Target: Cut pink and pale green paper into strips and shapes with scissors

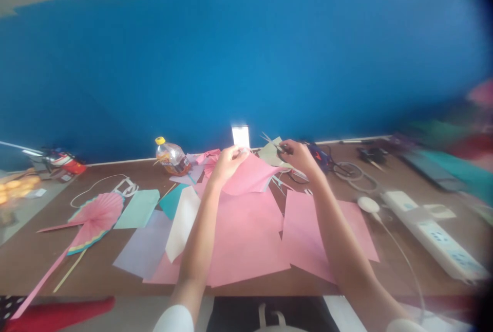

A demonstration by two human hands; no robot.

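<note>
My left hand (230, 163) pinches the upper edge of a pink paper sheet (248, 177), which is lifted and curls over the table. In my right hand (296, 154) is a pair of scissors (272, 140), gripped by the dark handles, blades pointing up and left and spread apart. The blades are to the right of the raised sheet and seem apart from it. Beneath my arms lie larger pink sheets (250, 239), with a folded white paper (184, 221) beside my left forearm. A lit phone screen (241, 136) stands behind my left hand.
A bottle with a yellow cap (172, 157) lies tilted at the back left. A pleated pink paper fan (98, 219) rests at the left. On the right are a white power strip (435, 234), a white charger (368, 205) and coiled cables (354, 175). A blue wall (246, 54) stands behind.
</note>
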